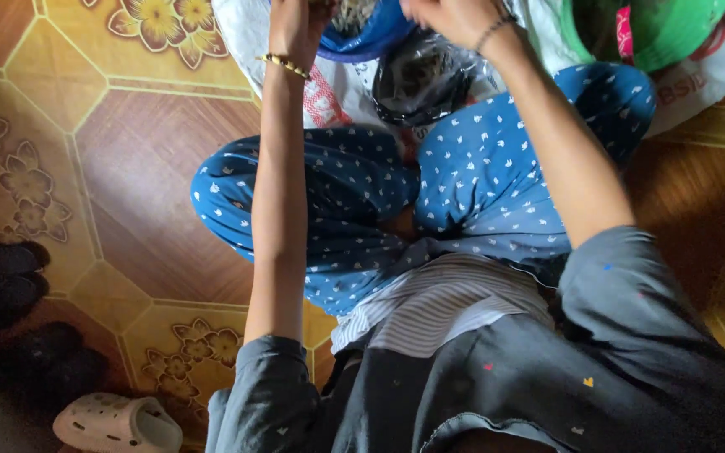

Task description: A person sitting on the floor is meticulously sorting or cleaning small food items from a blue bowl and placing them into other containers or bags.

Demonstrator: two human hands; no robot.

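Blue plastic, the rim of a bowl [362, 38], is seen at the top edge of the view, and both hands are raised to it. A left hand [295, 25], with a beaded bracelet [285, 65] on its wrist, is closed against the bowl's left rim, though the fingers are cut off by the frame and the grip itself cannot be judged with certainty. A right hand [455, 18], with a dark cord bracelet [495, 32] at the wrist, is curled over the bowl's right side; whether it is clamped on the rim or on something inside cannot be told. Some pale, fibrous matter is glimpsed in the bowl, too blurred to be named. Just below the bowl a dark, shiny plastic bag [425, 80] is laid open on a white woven sack [245, 25], and a green basin [665, 29] is set to the right. Crossed legs in blue patterned trousers [480, 168] are seen beneath, on a patterned floor [127, 168], with a pale clog [115, 424] and dark sandals [2, 281] at the left. As a judgement, the handling of the bowl's contents appears to be under way rather than finished: the bowl is held up, the bag lies open, and nothing is seen set aside as done.
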